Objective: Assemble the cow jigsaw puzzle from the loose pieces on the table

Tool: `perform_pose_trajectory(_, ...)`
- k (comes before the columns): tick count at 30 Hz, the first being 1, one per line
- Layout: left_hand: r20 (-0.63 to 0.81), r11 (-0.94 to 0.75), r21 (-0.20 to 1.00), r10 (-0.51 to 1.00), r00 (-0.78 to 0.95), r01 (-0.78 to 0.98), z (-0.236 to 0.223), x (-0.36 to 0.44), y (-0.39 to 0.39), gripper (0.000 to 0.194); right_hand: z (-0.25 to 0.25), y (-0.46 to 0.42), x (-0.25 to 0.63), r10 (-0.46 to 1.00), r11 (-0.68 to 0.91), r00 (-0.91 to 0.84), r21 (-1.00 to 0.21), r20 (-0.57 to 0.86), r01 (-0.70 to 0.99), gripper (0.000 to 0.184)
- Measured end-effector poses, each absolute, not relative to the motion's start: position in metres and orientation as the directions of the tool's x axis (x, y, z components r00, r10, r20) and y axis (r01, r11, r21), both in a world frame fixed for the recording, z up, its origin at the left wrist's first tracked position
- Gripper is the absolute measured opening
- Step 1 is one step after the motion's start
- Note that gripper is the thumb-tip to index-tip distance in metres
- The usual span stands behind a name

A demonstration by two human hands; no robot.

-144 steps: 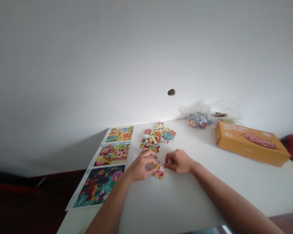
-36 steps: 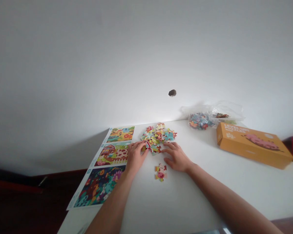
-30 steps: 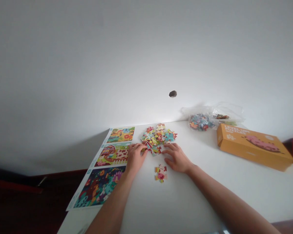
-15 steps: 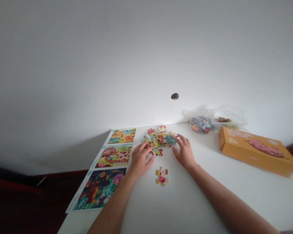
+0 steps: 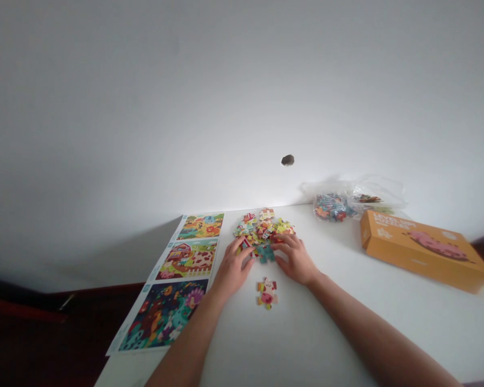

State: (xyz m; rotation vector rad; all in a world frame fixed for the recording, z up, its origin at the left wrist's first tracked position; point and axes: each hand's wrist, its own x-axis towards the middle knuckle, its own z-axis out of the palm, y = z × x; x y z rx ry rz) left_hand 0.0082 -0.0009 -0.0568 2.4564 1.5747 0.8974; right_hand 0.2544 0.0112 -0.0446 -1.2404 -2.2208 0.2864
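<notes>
A heap of colourful jigsaw pieces [image 5: 265, 228] lies near the wall on the white table [image 5: 326, 328]. My left hand [image 5: 234, 266] rests at the heap's near left edge, fingers spread over pieces. My right hand [image 5: 294, 258] lies at the near right edge, fingers stretched flat toward a teal piece [image 5: 266, 252] between the two hands. Neither hand lifts anything. A small joined cluster showing a pig [image 5: 267, 292] sits alone just in front of both hands.
A picture sheet with three printed scenes [image 5: 177, 277] lies to the left, reaching the table's left edge. An orange puzzle box [image 5: 421, 250] stands at the right. Clear bags of pieces [image 5: 349, 199] lie against the wall behind it.
Both hands left the pig cluster and went to the heap. In the last half second my right hand drew back from the heap's right side, and a teal piece now lies between the hands.
</notes>
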Motion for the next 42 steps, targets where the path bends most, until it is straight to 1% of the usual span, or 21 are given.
perform_pose_trajectory(3, 0.449, -0.448, 0.365, 0.853, 0.267, 0.816, -0.057, 0.013, 0.001, 0.041, -0.048, 0.016, 0.253, 0.905, 0.361, -0.195, -0.438, 0.378, 0.824, 0.047)
perform_pose_trajectory(5, 0.46, -0.432, 0.347, 0.852, 0.251, 0.832, -0.058, 0.017, 0.004, 0.044, -0.051, 0.019, 0.252, 0.928, 0.292, -0.142, -0.435, 0.345, 0.852, 0.048)
perform_pose_trajectory(12, 0.442, -0.313, 0.294, 0.882, 0.162, 0.903, -0.059, 0.032, 0.009, 0.043, -0.056, 0.021, 0.25, 0.939, 0.219, -0.064, -0.442, 0.338, 0.87, 0.038)
perform_pose_trajectory(14, 0.445, -0.359, 0.277, 0.87, 0.212, 0.891, -0.054, 0.032, 0.006, 0.043, -0.057, 0.023, 0.253, 0.943, 0.209, -0.052, -0.463, 0.33, 0.861, 0.037)
perform_pose_trajectory(18, 0.407, -0.518, 0.229, 0.82, 0.403, 0.824, -0.046, 0.027, 0.0, 0.042, -0.056, 0.028, 0.263, 0.947, 0.227, -0.071, -0.495, 0.314, 0.839, 0.037)
perform_pose_trajectory(20, 0.397, -0.524, 0.248, 0.822, 0.408, 0.815, -0.046, 0.024, 0.0, 0.037, -0.054, 0.029, 0.268, 0.952, 0.206, -0.056, -0.496, 0.3, 0.844, 0.036)
perform_pose_trajectory(24, 0.451, -0.484, 0.302, 0.832, 0.324, 0.821, -0.05, 0.018, 0.008, 0.02, -0.05, 0.026, 0.273, 0.954, 0.105, 0.042, -0.463, 0.297, 0.88, 0.04)
perform_pose_trajectory(26, 0.47, -0.48, 0.307, 0.827, 0.307, 0.822, -0.051, 0.015, 0.01, 0.014, -0.049, 0.025, 0.274, 0.954, 0.125, 0.02, -0.462, 0.298, 0.878, 0.043)
perform_pose_trajectory(29, 0.472, -0.507, 0.322, 0.818, 0.328, 0.8, -0.051, 0.013, 0.012, 0.011, -0.047, 0.024, 0.272, 0.956, 0.193, -0.056, -0.475, 0.286, 0.859, 0.046)
perform_pose_trajectory(30, 0.473, -0.519, 0.329, 0.814, 0.338, 0.789, -0.052, 0.013, 0.012, 0.013, -0.047, 0.024, 0.27, 0.956, 0.207, -0.075, -0.472, 0.283, 0.857, 0.047)
perform_pose_trajectory(32, 0.474, -0.535, 0.335, 0.807, 0.352, 0.775, -0.052, 0.012, 0.012, 0.023, -0.045, 0.024, 0.267, 0.951, 0.249, -0.129, -0.451, 0.279, 0.857, 0.057)
perform_pose_trajectory(34, 0.471, -0.531, 0.33, 0.809, 0.351, 0.78, -0.053, 0.012, 0.013, 0.033, -0.044, 0.023, 0.263, 0.936, 0.326, -0.229, -0.413, 0.267, 0.85, 0.065)
perform_pose_trajectory(35, 0.47, -0.521, 0.326, 0.813, 0.343, 0.789, -0.054, 0.012, 0.013, 0.036, -0.043, 0.023, 0.261, 0.926, 0.36, -0.274, -0.397, 0.258, 0.844, 0.066)
perform_pose_trajectory(37, 0.473, -0.496, 0.323, 0.822, 0.316, 0.806, -0.056, 0.011, 0.014, 0.038, -0.043, 0.022, 0.259, 0.92, 0.38, -0.298, -0.391, 0.255, 0.838, 0.06)
perform_pose_trajectory(40, 0.486, -0.467, 0.34, 0.83, 0.272, 0.817, -0.058, 0.009, 0.015, 0.041, -0.046, 0.024, 0.26, 0.938, 0.312, -0.199, -0.442, 0.283, 0.841, 0.045)
perform_pose_trajectory(42, 0.487, -0.447, 0.351, 0.838, 0.247, 0.823, -0.06, 0.008, 0.016, 0.046, -0.048, 0.025, 0.264, 0.943, 0.282, -0.152, -0.466, 0.296, 0.839, 0.044)
